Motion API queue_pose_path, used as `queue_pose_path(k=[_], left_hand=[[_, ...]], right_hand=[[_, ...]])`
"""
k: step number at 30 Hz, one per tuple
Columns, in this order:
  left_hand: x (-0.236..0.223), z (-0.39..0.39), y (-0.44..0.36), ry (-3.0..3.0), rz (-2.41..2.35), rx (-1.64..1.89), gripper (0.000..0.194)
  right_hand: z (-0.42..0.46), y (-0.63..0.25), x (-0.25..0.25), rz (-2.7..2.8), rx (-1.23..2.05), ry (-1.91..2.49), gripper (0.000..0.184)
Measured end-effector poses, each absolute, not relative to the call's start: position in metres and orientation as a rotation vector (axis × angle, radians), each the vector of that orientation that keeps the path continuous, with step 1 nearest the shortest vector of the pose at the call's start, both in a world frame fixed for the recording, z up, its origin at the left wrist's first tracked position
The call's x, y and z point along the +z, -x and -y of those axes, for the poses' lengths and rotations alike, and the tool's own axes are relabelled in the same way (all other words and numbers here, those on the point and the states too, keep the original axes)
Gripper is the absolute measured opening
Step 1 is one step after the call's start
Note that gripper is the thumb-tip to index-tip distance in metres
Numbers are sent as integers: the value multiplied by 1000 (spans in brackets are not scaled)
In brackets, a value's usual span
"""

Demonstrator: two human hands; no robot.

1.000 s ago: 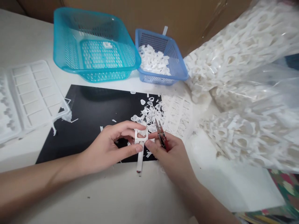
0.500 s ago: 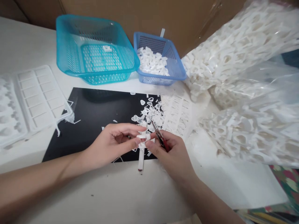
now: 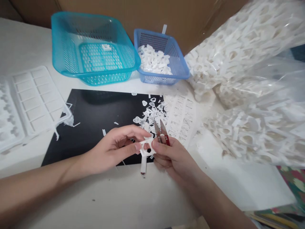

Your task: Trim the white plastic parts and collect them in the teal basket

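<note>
Between thumb and fingers, my left hand (image 3: pixel 119 143) grips a small white plastic frame-like part (image 3: pixel 144 150) with openings in it. My right hand (image 3: pixel 175 152) holds red-handled thread snips (image 3: pixel 164 135), their two blades apart and pointing away from me. The right thumb is beside the white part's right edge; whether it presses on it I cannot tell. Below the part a pale narrow stick with a dark tip (image 3: pixel 143 167) lies over the near edge of the black mat (image 3: pixel 95 111). White scraps (image 3: pixel 153 113) are heaped just beyond the hands.
A teal basket (image 3: pixel 95 74) with one white piece stands at the back, beside a blue basket (image 3: pixel 164 78) of white parts. Clear bags of white parts (image 3: pixel 250 127) crowd the right. White trays (image 3: pixel 39 98) lie left, and a white gridded sheet (image 3: pixel 182 117) is right of the scraps.
The white part has been turned between my fingers, so its openings face up again. In my right hand the snips have swung more upright and their blades have spread.
</note>
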State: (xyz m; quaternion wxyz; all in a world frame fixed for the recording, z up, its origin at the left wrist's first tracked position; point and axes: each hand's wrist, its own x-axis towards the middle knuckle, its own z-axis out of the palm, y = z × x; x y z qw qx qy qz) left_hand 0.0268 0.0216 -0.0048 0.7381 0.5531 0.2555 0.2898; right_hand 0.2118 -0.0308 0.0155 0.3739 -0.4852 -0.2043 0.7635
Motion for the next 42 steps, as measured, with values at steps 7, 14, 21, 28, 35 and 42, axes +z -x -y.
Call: queue_pose_path(k=[7, 14, 21, 28, 35, 42], left_hand=[[-4, -22, -26, -1361, -542, 579, 22], [-1, -22, -26, -1345, -556, 595, 20], [-5, -21, -24, -1220, -612, 636, 21], [-8, -21, -23, -1199, -577, 662, 27], [-9, -19, -21, -1251, -588, 662, 26], [-10, -20, -21, -1233, -585, 684, 23]], right_hand=[[30, -209, 17, 447, 2016, 1222, 39], [31, -209, 18, 355, 2051, 1191, 43], [33, -211, 18, 497, 1927, 1256, 42], [33, -212, 19, 511, 1885, 1308, 42], [32, -212, 19, 387, 1946, 1194, 45], [32, -214, 19, 427, 1938, 1137, 40]])
